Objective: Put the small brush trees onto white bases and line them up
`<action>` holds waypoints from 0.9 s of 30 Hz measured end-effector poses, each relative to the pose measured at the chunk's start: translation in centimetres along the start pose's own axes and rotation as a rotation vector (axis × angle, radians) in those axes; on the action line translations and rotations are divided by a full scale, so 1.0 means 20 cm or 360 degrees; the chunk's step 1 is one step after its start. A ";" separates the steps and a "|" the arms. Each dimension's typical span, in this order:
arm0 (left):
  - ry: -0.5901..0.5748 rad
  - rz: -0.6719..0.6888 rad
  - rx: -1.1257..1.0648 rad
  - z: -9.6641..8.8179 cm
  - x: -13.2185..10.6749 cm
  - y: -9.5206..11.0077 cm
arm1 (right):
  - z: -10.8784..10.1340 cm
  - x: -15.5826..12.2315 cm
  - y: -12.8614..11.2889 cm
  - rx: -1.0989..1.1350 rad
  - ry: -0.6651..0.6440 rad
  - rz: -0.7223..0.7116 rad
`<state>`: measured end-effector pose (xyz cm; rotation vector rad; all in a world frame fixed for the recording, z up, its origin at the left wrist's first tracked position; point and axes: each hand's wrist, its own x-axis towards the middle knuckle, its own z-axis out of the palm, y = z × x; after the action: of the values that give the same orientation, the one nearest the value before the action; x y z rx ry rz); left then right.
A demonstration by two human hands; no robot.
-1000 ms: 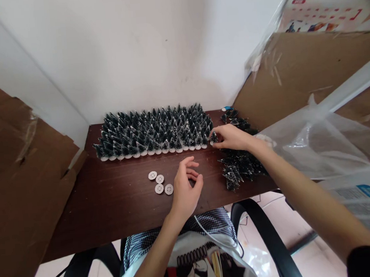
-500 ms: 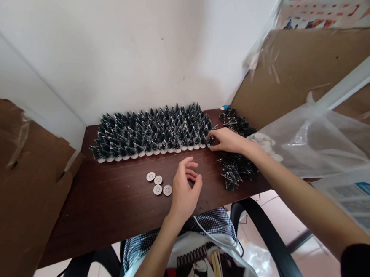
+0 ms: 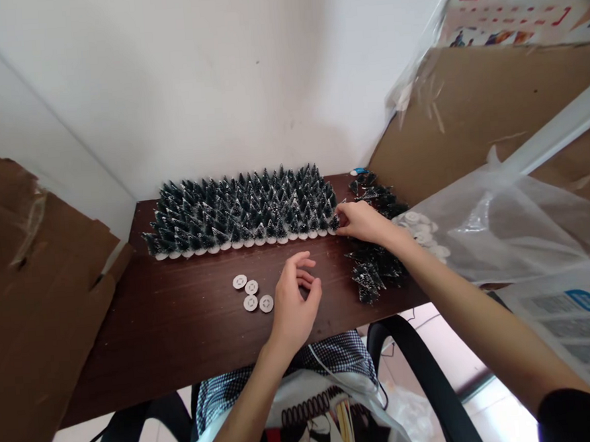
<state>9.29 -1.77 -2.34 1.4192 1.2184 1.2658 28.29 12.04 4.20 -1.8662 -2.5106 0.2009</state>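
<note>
Many miniature snow-tipped pine trees (image 3: 246,207) on round white bases stand packed in rows along the back of the dark wooden table. My right hand (image 3: 360,222) is at the right end of the front row, its fingertips closed around a miniature tree (image 3: 334,224) standing there. My left hand (image 3: 295,298) hovers over the front of the table with curved, parted fingers and nothing in them. Left of it lie several loose white round bases (image 3: 251,303). Under and beside my right forearm is a pile of loose miniature trees (image 3: 374,269) without visible bases.
More white bases (image 3: 419,226) are heaped at the right beside a clear plastic bag (image 3: 482,235). Cardboard (image 3: 32,293) walls in the left side, and a large carton (image 3: 499,106) the right. A white wall (image 3: 215,85) rises behind. A chair armrest (image 3: 421,374) sits below the table edge.
My right hand has shifted very slightly, its fingers drawing in closer at the tree on the row's end. My left hand and the loose bases stay put.
</note>
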 end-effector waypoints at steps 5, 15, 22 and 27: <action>-0.0001 -0.0004 0.0000 0.00 0.00 0.00 | 0.00 0.01 -0.01 -0.0026 0.0001 0.0017; -0.0002 0.0020 -0.0002 0.00 0.00 -0.01 | -0.08 -0.05 0.01 0.0139 0.0042 0.0032; 0.0002 0.0044 0.0030 0.00 0.00 -0.01 | -0.27 -0.19 -0.15 0.0293 0.0416 -0.0085; 0.0014 0.0113 0.0110 0.00 0.00 -0.01 | -0.30 -0.26 -0.39 0.0563 0.0332 -0.0578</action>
<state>9.27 -1.74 -2.52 1.5199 1.2378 1.2904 22.80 5.39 11.29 -1.2167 -2.4194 0.3899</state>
